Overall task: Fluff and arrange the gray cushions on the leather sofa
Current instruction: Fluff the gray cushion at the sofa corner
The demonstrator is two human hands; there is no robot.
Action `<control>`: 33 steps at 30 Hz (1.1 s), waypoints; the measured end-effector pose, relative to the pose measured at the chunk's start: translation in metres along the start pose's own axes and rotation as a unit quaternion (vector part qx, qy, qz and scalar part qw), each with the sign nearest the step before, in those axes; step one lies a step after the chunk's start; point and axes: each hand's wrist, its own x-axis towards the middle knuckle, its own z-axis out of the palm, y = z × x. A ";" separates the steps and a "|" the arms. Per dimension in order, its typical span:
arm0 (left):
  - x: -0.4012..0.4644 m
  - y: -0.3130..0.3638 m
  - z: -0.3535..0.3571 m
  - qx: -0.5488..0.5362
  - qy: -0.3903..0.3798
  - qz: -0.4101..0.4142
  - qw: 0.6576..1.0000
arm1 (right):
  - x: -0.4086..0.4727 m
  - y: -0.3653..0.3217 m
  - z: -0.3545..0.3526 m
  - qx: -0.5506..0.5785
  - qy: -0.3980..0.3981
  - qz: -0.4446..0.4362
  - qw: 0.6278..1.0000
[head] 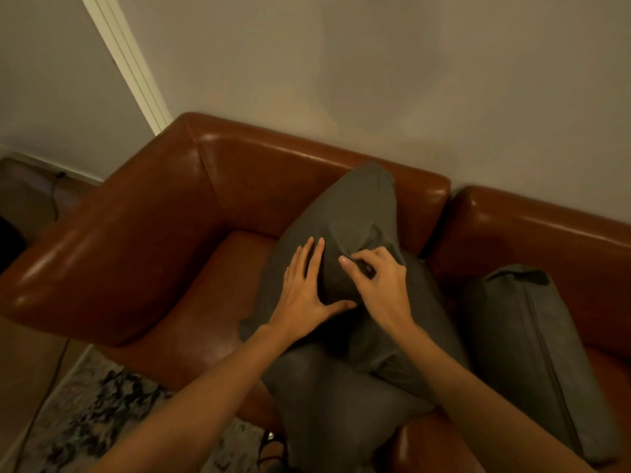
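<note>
The leather sofa [136, 240] fills the middle of the frame, its back against the wall. A large gray cushion [348, 213] leans upright in the centre against the backrest, over another gray cushion [334, 404] at lower centre. A third cushion [526, 339] lies at the right, apart from both hands. The left hand [307, 295] rests flat on the upright cushion, fingers straight. Just beside it, the right hand [379, 285] pinches that cushion's fabric with curled fingers.

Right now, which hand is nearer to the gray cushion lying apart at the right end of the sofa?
Right. The right hand pinches the middle cushion, on the side toward that separate cushion; the left hand presses flat farther away.
</note>
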 end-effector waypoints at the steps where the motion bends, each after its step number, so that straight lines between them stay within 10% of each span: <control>1: 0.002 -0.005 0.000 -0.002 0.014 -0.005 1.000 | 0.007 -0.005 0.000 0.005 -0.018 -0.009 1.000; 5: 0.017 -0.011 0.002 0.023 0.056 -0.028 0.998 | 0.042 -0.010 -0.005 0.054 -0.073 -0.023 0.996; 12: 0.053 -0.026 -0.002 0.052 0.076 -0.012 0.996 | 0.154 0.046 -0.003 0.114 0.090 0.153 0.978; 18: 0.058 -0.054 -0.008 -0.050 0.125 0.009 0.991 | 0.212 0.113 0.030 0.268 -0.087 0.366 0.887; 33: 0.102 -0.066 -0.043 -0.157 0.275 -0.115 0.941 | 0.298 0.178 0.106 0.386 -0.040 0.341 0.857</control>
